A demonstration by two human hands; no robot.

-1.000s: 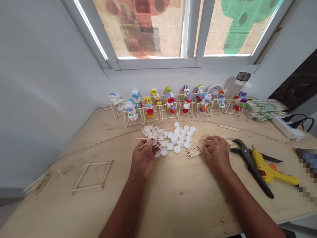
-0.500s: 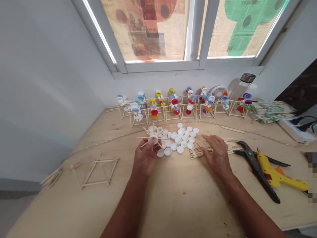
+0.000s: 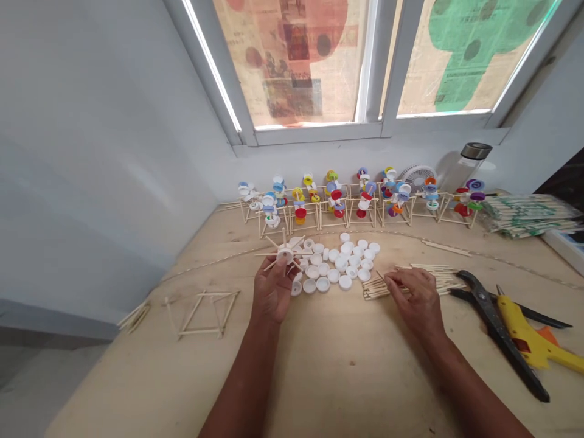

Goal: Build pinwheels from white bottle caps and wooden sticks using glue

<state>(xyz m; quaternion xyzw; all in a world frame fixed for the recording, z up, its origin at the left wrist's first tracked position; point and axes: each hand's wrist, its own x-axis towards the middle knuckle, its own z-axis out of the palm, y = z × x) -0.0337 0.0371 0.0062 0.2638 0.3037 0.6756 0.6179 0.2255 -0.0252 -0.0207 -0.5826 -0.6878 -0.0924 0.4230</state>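
left hand (image 3: 272,291) grips a white bottle cap (image 3: 285,255) set with radiating wooden sticks, fingers clamped on it, the hand hiding its lower side. the cap is held just beside loose white caps (image 3: 335,267), which lie between the hands. right hand (image 3: 413,301) lies over loose sticks (image 3: 378,287), fingers together; whether any stick is pinched cannot be told. black-handled shears (image 3: 495,331) and a yellow glue gun (image 3: 524,334), cut off by the frame, lie toward the right edge of the plywood table (image 3: 328,377).

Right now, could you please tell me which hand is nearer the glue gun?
The right hand is nearer, left of the glue gun; the left hand is farther, beyond the white bottle caps.
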